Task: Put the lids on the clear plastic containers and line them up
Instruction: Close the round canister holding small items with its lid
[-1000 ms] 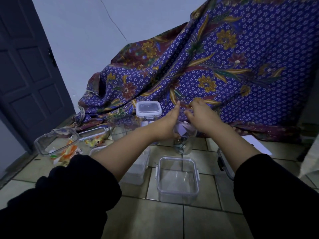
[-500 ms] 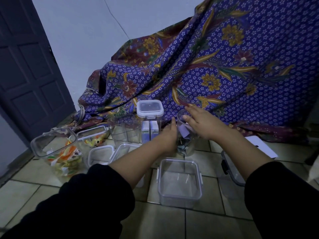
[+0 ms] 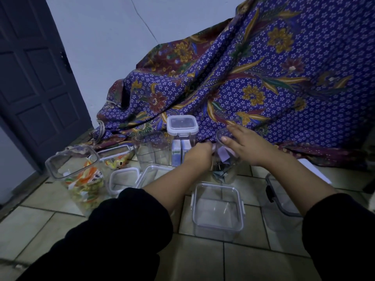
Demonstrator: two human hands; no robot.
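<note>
Tiled floor (image 3: 253, 258) crowded with open containers (image 3: 218, 227): left grip (image 3: 199, 155) clasps jar (image 3: 225, 173), right grip (image 3: 245, 148) flat atop.

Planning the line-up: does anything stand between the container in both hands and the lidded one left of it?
Only the left hand, gripping the held container, lies between it and the lidded container.
</note>
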